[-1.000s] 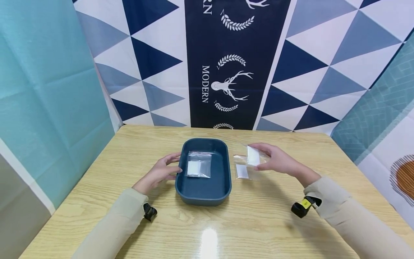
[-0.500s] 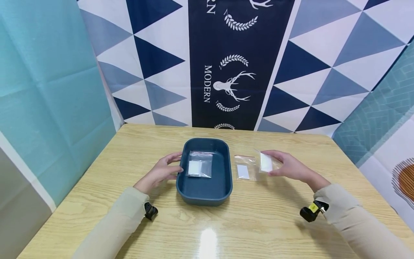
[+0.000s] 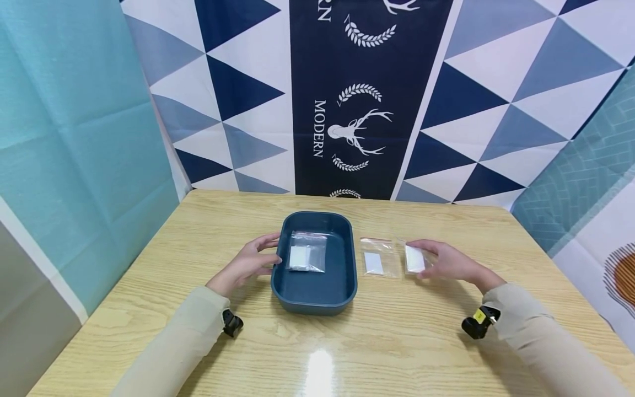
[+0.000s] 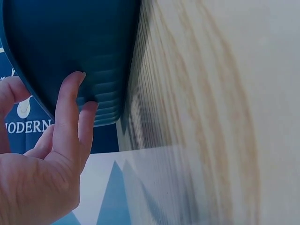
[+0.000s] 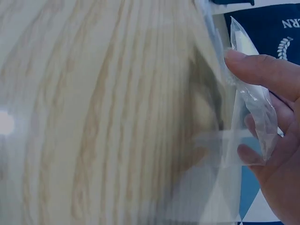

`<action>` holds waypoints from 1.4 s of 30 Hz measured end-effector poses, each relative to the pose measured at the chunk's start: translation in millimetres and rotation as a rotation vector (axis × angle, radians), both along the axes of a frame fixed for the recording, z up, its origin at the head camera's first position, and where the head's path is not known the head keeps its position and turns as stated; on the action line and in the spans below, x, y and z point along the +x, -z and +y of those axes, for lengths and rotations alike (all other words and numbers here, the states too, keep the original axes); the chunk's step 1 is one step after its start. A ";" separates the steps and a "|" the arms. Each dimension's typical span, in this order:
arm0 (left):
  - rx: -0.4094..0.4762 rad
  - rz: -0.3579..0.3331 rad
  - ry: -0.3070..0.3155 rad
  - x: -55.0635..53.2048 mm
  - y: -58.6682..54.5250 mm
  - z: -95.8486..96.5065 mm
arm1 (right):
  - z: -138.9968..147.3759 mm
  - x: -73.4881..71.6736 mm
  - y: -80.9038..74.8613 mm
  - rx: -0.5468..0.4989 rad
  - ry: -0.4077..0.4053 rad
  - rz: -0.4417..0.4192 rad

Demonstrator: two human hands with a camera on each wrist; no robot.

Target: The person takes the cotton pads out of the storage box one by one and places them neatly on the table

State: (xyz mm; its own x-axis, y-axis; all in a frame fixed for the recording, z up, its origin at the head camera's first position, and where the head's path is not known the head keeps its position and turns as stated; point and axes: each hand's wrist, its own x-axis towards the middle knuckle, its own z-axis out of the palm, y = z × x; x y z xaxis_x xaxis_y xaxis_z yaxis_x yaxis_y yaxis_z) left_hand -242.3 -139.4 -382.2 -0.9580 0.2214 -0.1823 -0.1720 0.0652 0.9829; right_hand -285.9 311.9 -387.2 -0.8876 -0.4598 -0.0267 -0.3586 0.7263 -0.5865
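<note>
A dark blue bin (image 3: pixel 314 295) stands in the middle of the table, with a clear zip bag (image 3: pixel 308 259) holding a white piece lying inside it. My left hand (image 3: pixel 248 260) is at the bin's left side. In the left wrist view its fingertips touch the ribbed outer wall, the fingers loosely bent. To the right of the bin, another zip bag (image 3: pixel 379 259) with a white card-like piece lies flat. Just right of that one, my right hand (image 3: pixel 448 262) pinches a further zip bag (image 3: pixel 414 259) between thumb and fingers, low over the tabletop.
The wooden table (image 3: pixel 317 342) runs back to a patterned cloth (image 3: pixel 347 110). Pale blue cloth (image 3: pixel 89 138) hangs on the left side. A small black wrist camera (image 3: pixel 477 325) sits at the right sleeve cuff, and another camera (image 3: pixel 231 324) at the left.
My right hand has moved right and lowered with its zip bag, away from above the bag lying beside the bin. The left hand has stayed at the bin.
</note>
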 end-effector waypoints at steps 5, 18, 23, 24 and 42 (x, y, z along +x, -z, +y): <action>-0.002 0.013 -0.014 -7.0 10.8 -2.6 | 4.8 -4.1 7.2 0.036 -0.020 -0.006; 0.000 -0.005 0.001 5.4 -7.2 1.6 | 10.0 -12.6 16.4 0.056 -0.148 -0.031; -0.009 0.027 0.010 8.7 -10.5 2.4 | 10.7 -15.3 19.0 0.036 -0.193 -0.049; -0.009 0.029 0.012 8.7 -10.5 2.4 | 10.8 -15.8 19.5 0.032 -0.206 -0.051; -0.005 0.018 -0.015 -7.2 13.2 -1.9 | 9.8 -13.0 14.2 0.000 -0.052 -0.028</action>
